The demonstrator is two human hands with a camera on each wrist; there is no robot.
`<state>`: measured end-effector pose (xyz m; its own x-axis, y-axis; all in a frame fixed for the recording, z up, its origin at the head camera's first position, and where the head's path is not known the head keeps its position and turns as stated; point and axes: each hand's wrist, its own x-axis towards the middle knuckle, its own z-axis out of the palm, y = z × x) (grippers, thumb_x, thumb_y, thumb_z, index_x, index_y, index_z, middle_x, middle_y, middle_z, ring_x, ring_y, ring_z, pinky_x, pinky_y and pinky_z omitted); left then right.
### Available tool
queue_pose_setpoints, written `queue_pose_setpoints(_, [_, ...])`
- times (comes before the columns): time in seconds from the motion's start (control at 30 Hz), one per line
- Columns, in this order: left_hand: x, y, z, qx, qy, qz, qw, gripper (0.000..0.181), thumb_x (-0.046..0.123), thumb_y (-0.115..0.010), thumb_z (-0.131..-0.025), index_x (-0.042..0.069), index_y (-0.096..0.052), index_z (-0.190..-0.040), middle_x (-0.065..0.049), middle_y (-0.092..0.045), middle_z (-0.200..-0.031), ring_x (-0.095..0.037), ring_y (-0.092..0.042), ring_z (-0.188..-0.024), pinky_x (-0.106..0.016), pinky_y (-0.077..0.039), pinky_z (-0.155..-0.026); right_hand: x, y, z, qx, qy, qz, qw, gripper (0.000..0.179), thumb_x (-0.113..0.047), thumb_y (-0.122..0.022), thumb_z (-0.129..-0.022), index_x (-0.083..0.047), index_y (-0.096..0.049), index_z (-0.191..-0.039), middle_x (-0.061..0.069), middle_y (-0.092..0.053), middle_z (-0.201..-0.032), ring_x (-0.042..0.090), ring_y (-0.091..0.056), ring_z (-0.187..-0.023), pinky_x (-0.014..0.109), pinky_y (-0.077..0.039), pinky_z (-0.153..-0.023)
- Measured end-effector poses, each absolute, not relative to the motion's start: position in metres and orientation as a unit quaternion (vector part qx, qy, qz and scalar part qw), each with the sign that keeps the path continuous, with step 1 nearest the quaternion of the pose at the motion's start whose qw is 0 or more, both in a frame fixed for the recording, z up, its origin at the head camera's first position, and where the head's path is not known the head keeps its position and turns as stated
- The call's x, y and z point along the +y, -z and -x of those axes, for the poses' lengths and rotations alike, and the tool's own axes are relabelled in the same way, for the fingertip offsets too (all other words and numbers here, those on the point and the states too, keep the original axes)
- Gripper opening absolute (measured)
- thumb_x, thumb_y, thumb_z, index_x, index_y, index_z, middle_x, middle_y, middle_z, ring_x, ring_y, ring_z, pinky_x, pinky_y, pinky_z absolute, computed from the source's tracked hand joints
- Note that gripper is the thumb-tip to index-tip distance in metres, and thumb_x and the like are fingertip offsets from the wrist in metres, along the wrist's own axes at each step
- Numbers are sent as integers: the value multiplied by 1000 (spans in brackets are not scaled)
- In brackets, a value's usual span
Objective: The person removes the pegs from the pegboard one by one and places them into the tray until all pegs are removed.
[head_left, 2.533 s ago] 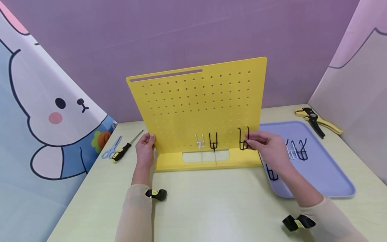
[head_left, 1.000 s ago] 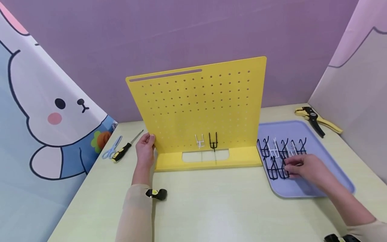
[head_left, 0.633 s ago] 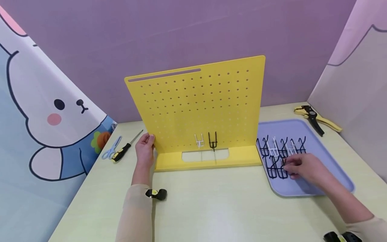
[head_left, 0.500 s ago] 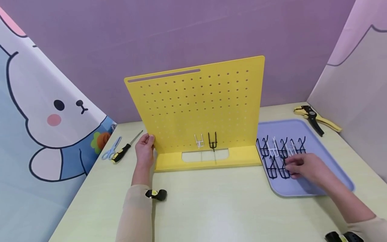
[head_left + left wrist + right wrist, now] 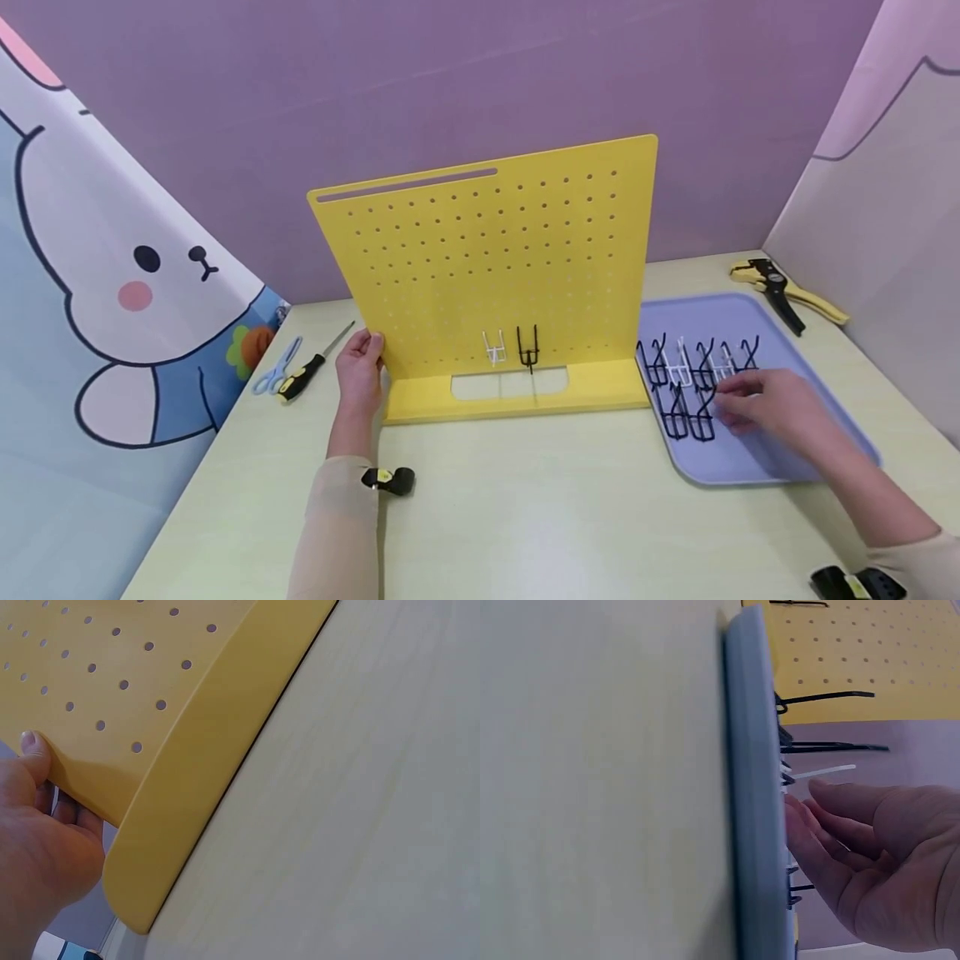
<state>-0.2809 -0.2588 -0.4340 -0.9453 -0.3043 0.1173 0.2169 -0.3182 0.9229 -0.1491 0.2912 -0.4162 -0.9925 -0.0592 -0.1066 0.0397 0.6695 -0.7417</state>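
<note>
A yellow pegboard stands on its base, leaning back. My left hand pinches its left edge, thumb in front and the other fingers behind, as the left wrist view shows. One white wire hook and one black wire hook hang low on the board. Several black and white hooks lie in rows in a lilac tray. My right hand is over the tray, fingertips just right of the front row's end black hook. Its thumb and fingers are apart, with nothing seen between them.
Yellow-and-black wire strippers lie behind the tray. Left of the board are a screwdriver and light blue scissors. The light wooden tabletop stretches in front, with a purple backdrop behind.
My right hand has carried a black hook from the board's lower right to the tray's front row, let it go and drawn slightly back right. The left hand has stayed put.
</note>
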Motion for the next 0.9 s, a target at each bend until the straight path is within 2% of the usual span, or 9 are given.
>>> queue_pose_setpoints(0.2, [-257,432,280,-557,814,-40,159,12,4,-62,-99,11,-71,-97,1,-69,-82,-9,-62,-78,-21,-53,-75,287,391,148,904,427,-12,-13,45,-28,-64,-102,11,-62,-125,24,-72,-101,24,-74,-75,28,-59,-65])
queue_pose_setpoints(0.3, [-255,426,275,-556,815,-40,157,14,2,-62,-99,11,-71,-95,0,-70,-82,-10,-63,-78,-22,-54,-76,278,378,148,901,427,-20,-71,46,-35,-63,-102,6,-65,-124,23,-73,-102,15,-73,-72,21,-57,-64])
queue_pose_setpoints(0.37, [-254,422,272,-558,815,-38,154,14,2,-61,-99,11,-71,-95,0,-70,-82,-10,-63,-78,-22,-54,-76,269,371,148,891,441,-27,-99,45,-36,-64,-101,2,-67,-124,21,-73,-104,11,-72,-73,20,-56,-64])
queue_pose_setpoints(0.5, [-253,417,269,-562,812,-36,150,14,1,-61,-99,10,-72,-96,0,-69,-82,-10,-62,-79,-22,-53,-76,246,359,151,871,470,-26,-138,42,-37,-68,-99,-2,-70,-122,9,-75,-100,3,-69,-74,17,-55,-64])
queue_pose_setpoints(0.6, [-255,420,271,-562,812,-38,151,14,1,-61,-99,10,-71,-96,0,-69,-83,-10,-61,-78,-22,-53,-74,225,354,154,860,489,-7,-145,38,-34,-70,-98,-3,-71,-121,6,-75,-101,5,-69,-76,18,-55,-64])
queue_pose_setpoints(0.63, [-256,422,273,-561,813,-40,153,15,1,-62,-99,11,-72,-96,0,-69,-82,-10,-61,-77,-21,-52,-73,218,353,155,860,490,2,-142,38,-34,-70,-98,-3,-71,-121,9,-75,-103,7,-70,-77,19,-55,-64])
queue_pose_setpoints(0.8, [-259,432,280,-564,808,-43,163,12,5,-64,-99,13,-72,-97,1,-68,-81,-9,-59,-74,-19,-50,-68,185,356,164,863,494,35,-97,39,-34,-67,-100,-4,-68,-124,13,-71,-110,22,-69,-86,24,-57,-69])
queue_pose_setpoints(0.9, [-258,434,281,-566,806,-40,169,9,6,-66,-98,12,-72,-98,1,-68,-81,-8,-59,-74,-19,-51,-69,168,364,171,852,515,53,-73,36,-28,-66,-101,-1,-67,-124,14,-70,-112,28,-70,-91,28,-58,-74])
